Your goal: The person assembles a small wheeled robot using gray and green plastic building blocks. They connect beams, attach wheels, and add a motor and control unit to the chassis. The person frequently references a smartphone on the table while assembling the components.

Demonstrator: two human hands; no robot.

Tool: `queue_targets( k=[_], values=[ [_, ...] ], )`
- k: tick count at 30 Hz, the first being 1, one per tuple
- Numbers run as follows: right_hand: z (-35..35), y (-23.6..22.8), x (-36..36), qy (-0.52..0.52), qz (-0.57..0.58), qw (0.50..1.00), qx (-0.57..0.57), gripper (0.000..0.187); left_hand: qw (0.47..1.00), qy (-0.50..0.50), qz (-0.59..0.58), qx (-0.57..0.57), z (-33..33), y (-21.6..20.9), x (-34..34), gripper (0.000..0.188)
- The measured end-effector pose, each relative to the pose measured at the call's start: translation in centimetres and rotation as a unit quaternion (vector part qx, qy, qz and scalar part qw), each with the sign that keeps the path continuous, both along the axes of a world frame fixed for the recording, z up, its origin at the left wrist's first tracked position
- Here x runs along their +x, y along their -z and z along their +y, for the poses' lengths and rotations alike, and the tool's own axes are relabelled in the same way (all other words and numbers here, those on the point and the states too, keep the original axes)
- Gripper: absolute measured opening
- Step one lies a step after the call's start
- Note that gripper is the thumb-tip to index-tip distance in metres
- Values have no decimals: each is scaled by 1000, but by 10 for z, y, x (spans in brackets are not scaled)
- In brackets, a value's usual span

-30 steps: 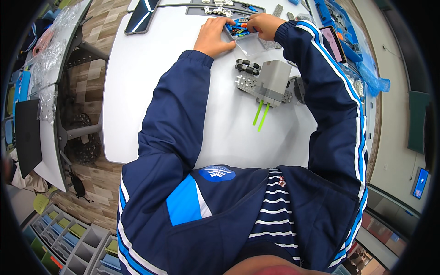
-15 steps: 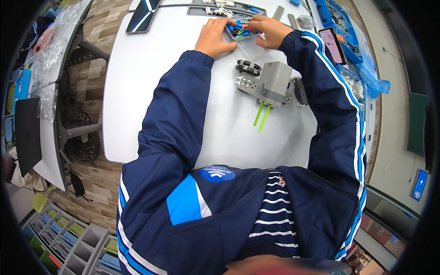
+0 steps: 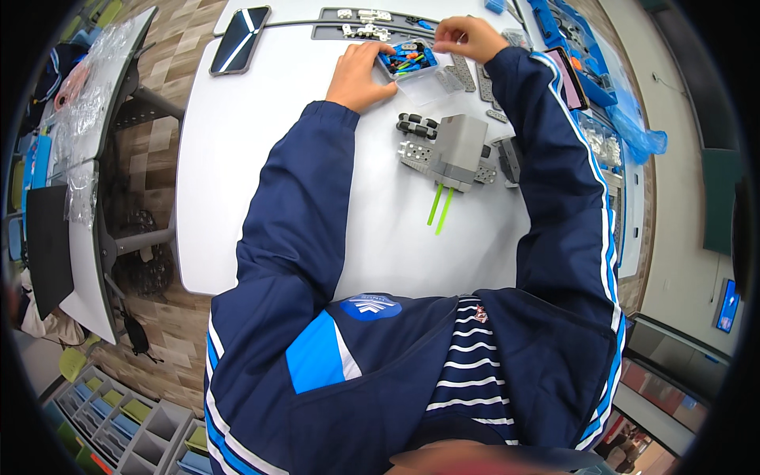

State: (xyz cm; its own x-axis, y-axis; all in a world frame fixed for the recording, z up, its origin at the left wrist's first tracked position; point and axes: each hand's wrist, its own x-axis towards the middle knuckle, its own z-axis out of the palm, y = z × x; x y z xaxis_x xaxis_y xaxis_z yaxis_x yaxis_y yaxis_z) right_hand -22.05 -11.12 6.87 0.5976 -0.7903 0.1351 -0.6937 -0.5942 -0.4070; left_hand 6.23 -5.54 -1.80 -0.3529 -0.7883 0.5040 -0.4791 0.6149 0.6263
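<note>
A small clear plastic box [image 3: 408, 62] full of blue, black, orange and green parts lies at the far side of the white table, its clear lid [image 3: 431, 87] folded open toward me. My left hand [image 3: 358, 79] grips the box's left side, thumb low and fingers at the upper rim. Just right of the box, my right hand [image 3: 473, 38] is raised with thumb and fingertips pinched; whatever they hold is too small to make out. Nearer me sits a grey building-kit assembly [image 3: 461, 146] with a black roller wheel [image 3: 417, 125] and two bright green rods [image 3: 440, 210] pointing toward me.
A phone [image 3: 241, 41] lies at the far left of the table [image 3: 261, 174]. Grey trays with white parts [image 3: 364, 32] stand behind the box. Grey perforated plates [image 3: 461, 73] lie below my right hand. Another phone [image 3: 568, 77] and a blue bin [image 3: 582, 55] are at the right.
My right hand has lifted out of the box and moved up and right, uncovering grey plates. My left hand has stayed at the box's left side.
</note>
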Motion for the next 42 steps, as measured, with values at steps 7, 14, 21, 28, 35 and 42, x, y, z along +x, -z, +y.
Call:
queue_targets(
  k=[7,14,21,28,35,42],
  values=[
    [-138,54,-33,271,121,950,-93,40,999,24,16,-16,0,-7,1,55],
    [-158,80,29,446,157,881,-16,46,1000,14,-1,15,4,-17,-2,56],
    [-145,59,-5,339,44,934,-101,47,1000,17,3,20,4,-18,-3,53],
    [-39,-34,-200,372,21,910,-183,40,1000,14,10,18,3,-11,-2,54],
    [59,14,-282,574,124,808,-38,75,1000,15,8,20,1,-12,-3,54],
    [63,36,-300,551,49,833,-9,60,999,10,1,31,4,-17,-2,54]
  ],
)
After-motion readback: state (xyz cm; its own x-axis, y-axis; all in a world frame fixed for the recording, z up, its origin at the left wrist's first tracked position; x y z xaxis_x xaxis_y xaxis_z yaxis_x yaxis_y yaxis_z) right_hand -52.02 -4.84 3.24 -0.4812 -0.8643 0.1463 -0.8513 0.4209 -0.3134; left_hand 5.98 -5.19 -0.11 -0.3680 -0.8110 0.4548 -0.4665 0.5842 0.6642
